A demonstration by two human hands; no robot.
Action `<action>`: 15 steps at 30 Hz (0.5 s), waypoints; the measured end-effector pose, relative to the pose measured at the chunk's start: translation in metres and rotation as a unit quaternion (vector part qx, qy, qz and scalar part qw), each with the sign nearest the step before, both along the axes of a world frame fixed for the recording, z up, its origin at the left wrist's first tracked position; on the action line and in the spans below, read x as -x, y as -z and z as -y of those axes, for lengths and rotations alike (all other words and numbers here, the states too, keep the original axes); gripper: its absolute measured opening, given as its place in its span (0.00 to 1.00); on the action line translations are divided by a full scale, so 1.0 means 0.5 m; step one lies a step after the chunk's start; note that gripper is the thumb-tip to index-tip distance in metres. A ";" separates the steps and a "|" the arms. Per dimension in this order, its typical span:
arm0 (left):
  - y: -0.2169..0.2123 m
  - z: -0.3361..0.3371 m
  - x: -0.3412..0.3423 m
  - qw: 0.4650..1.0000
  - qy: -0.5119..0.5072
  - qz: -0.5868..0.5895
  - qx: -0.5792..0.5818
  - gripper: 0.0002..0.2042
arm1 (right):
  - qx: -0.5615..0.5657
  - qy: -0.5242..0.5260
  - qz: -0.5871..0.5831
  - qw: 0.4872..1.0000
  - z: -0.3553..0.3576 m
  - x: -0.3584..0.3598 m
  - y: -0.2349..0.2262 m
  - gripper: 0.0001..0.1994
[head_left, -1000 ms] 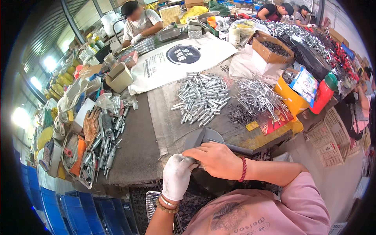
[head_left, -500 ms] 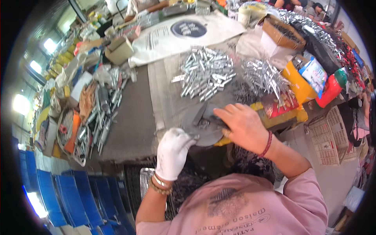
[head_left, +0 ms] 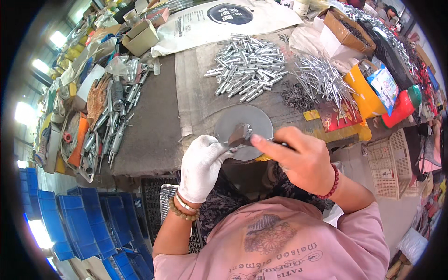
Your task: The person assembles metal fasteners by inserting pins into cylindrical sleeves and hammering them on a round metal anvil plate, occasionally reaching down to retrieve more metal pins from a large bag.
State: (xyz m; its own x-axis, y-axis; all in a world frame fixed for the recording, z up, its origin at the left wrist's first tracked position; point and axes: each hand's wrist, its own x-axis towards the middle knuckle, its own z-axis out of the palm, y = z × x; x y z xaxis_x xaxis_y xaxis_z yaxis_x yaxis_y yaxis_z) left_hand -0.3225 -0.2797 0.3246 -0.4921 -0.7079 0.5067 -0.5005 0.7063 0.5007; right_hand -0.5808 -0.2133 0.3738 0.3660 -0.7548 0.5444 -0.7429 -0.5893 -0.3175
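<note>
The right hand (head_left: 301,161) is bare, with a red bead bracelet (head_left: 332,183) at the wrist. Its fingers are curled tight around the dark handle of a small hammer (head_left: 241,135), thumb pressed along the top; the dull grey metal head juts out past the thumb, over the near edge of a flat round metal disc (head_left: 243,123).

The left hand (head_left: 200,165) wears a white knit glove, with bead bracelets at the wrist. Its fingers are pinched together at the tips, just under the hammer head; whatever they grip is too small to make out.

The disc is smooth and grey and lies on the desk (head_left: 154,126), which is covered in dark, matte cloth, near the front edge.

Beyond the disc lies a heap of short shiny metal tubes (head_left: 245,65), cylindrical and bright. To its right is a loose spread of thin silver pins (head_left: 319,79), with a small patch of darker small parts (head_left: 294,95) between. At the left of the desk lie larger grey metal fittings (head_left: 112,126) in a jumble. A cardboard box (head_left: 142,37) stands at the far left, and a white printed sack (head_left: 224,18) lies flat behind the tubes. Blue plastic crates (head_left: 84,224) stand on the floor below.
</note>
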 end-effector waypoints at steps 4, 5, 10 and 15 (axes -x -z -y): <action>0.009 0.003 0.001 1.000 -0.004 0.002 -0.001 0.11 | -0.041 0.011 -0.062 0.997 0.002 -0.008 0.009 0.31; 0.010 0.003 0.000 1.000 -0.006 -0.003 -0.002 0.12 | -0.040 0.006 -0.044 0.998 0.006 -0.006 0.009 0.29; 0.006 -0.003 0.004 1.000 -0.015 -0.001 -0.011 0.11 | -0.101 0.021 0.036 0.994 0.051 0.011 0.031 0.26; 0.003 -0.006 0.002 0.999 -0.023 -0.009 -0.038 0.09 | -0.014 0.022 -0.062 0.998 0.059 0.003 0.021 0.19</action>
State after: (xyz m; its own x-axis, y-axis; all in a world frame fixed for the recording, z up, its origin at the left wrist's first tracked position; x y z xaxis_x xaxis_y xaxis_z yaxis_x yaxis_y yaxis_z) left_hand -0.3236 -0.2767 0.3230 -0.4505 -0.7656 0.4592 -0.5217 0.6431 0.5606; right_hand -0.5823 -0.2426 0.3631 0.3962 -0.7852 0.4759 -0.8019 -0.5484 -0.2371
